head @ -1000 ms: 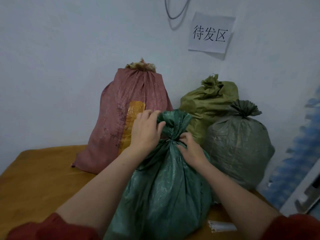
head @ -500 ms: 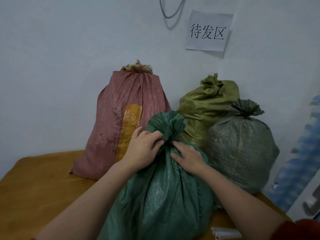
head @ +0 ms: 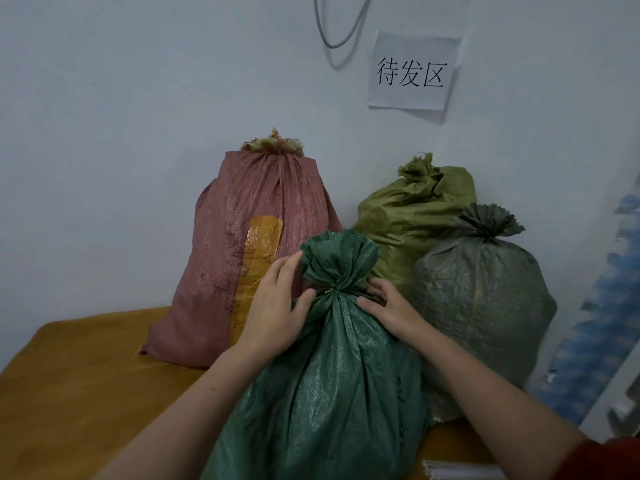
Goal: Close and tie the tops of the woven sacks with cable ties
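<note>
Room: pale wall [head: 104,133] with a paper sign [head: 412,72] taped up and a cable loop [head: 337,29] hanging beside it.
Worktop: yellow-brown worktop [head: 86,393] butted against the wall, carrying four sacks.
Task sack: dark green sack [head: 329,393] stands upright at front centre, between both forearms and nearest the camera.
Left grip: left grip [head: 273,306] is flat on the sack's left shoulder. Fingers are straight and point up beside the ruffled top, thumb lies toward the neck, and it holds nothing.
Right grip: right grip [head: 391,311] is spread flat on the right shoulder just below the neck, and also holds nothing.
Why held so: probably bracing the sack from both sides so it stands while the closure is checked or the sack is shifted.
Neck: gathered tight into pleats, with the top flared out above like a rosette.
Tie: thin pale line [head: 330,290] across the neck, likely the cable tie, though it is too small to confirm.
Fabric: glossy woven plastic, creased, bulging and full.
Neighbours: red sack [head: 249,254] stands behind left. Olive sack [head: 408,216] and grey-green sack [head: 485,299] are behind right. All three have bunched tops and look closed.
Spares: white strips [head: 460,471] at the bottom edge, probably unused ties.
Status: this sack looks done.
</note>
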